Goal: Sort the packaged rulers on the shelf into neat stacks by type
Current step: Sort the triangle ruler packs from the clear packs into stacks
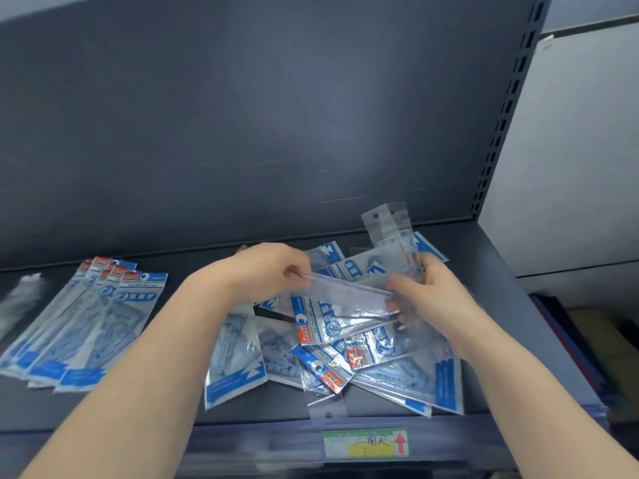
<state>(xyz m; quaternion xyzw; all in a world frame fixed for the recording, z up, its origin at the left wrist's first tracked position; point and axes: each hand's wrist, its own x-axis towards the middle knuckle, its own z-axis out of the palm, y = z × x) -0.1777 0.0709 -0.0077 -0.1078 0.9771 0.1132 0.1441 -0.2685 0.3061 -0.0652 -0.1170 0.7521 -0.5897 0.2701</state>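
**Two hands hold a clear ruler pack over a jumbled pile on a shop shelf**

A long, clear-sleeved ruler pack (349,291) is held level just above the shelf, right of centre. The left hand (273,267) pinches its left end between thumb and fingertips. The right hand (427,295) grasps its right end, fingers curled round it together with a few more clear sleeves (389,233) that stand upright behind, hang-holes at the top.

Directly beneath lies a loose pile of blue-and-silver geometry set packs (345,344), overlapping at all angles; both forearms cross over its near edge and hide part of it. One clear sleeve tab (326,409) pokes out at the pile's front.

Well apart to the left, a fanned stack of matching blue-and-silver packs (93,323) lies in order, red labels at the far end. At the far left edge sits a blurred clear pack (20,299).

All rest on a dark grey shelf (145,406) with a dark back panel (276,115). A green-and-yellow price label (359,444) with a red arrow sits on the front rail. A slotted upright (508,108) borders the right side.
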